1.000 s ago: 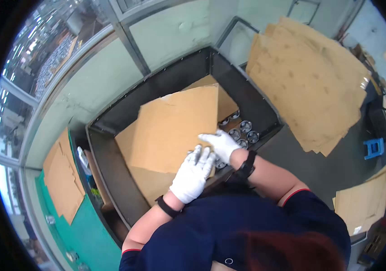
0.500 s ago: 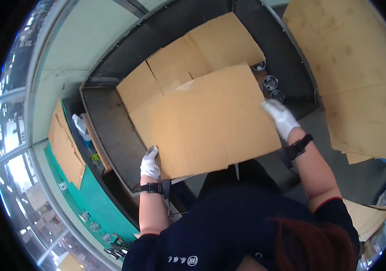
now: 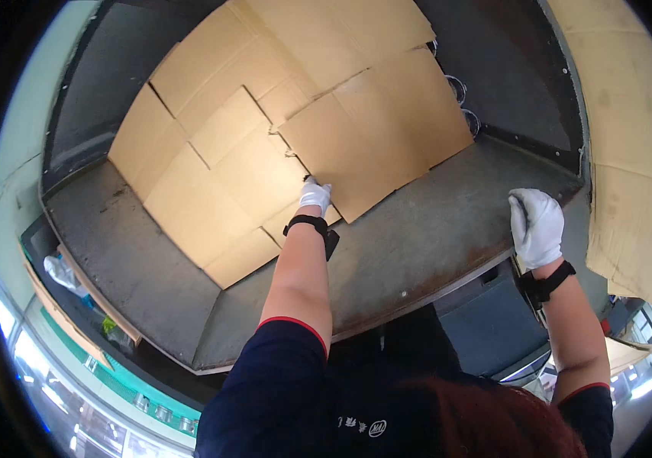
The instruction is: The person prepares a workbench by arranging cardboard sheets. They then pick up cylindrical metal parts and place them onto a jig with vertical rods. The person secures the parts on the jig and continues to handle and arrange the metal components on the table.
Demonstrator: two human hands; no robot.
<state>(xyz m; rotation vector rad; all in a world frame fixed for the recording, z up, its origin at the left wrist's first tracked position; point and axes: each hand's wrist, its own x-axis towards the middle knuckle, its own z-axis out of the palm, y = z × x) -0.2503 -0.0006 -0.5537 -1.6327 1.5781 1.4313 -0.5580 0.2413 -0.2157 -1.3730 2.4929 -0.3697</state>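
Left hand in white glove [image 3: 315, 197], centre of the frame: placed at the lower-left edge of a brown rectangular flat cardboard sheet [image 3: 387, 130]. The fingers are bunched against that edge; whether they pinch it or merely press on it, I cannot tell. Right hand in white glove [image 3: 537, 225], right of centre: apart from the sheet, above the front rim of the bin. Its fingers are curled narrow with nothing visible in them; full closure cannot be confirmed.

The sheet lies right of centre inside a dark grey open metal bin [image 3: 120, 244], its left edge meeting or overlapping the neighbouring brown cardboard pieces [image 3: 211, 168], which spread across the upper left and centre.

Progress, as judged from the present layout: the covering layer appears nearly complete. Cardboard occupies most of the bin's interior, with only small gaps and stepped seams between pieces. Outstanding: a few silver round metal parts [image 3: 472, 120] show beyond the sheet's right edge at upper right, partly uncovered. The sheet's fit along its left seam may also need adjustment.

Adjacent: a large brown cardboard stack [image 3: 624, 137] stands outside the bin along the right of the frame.
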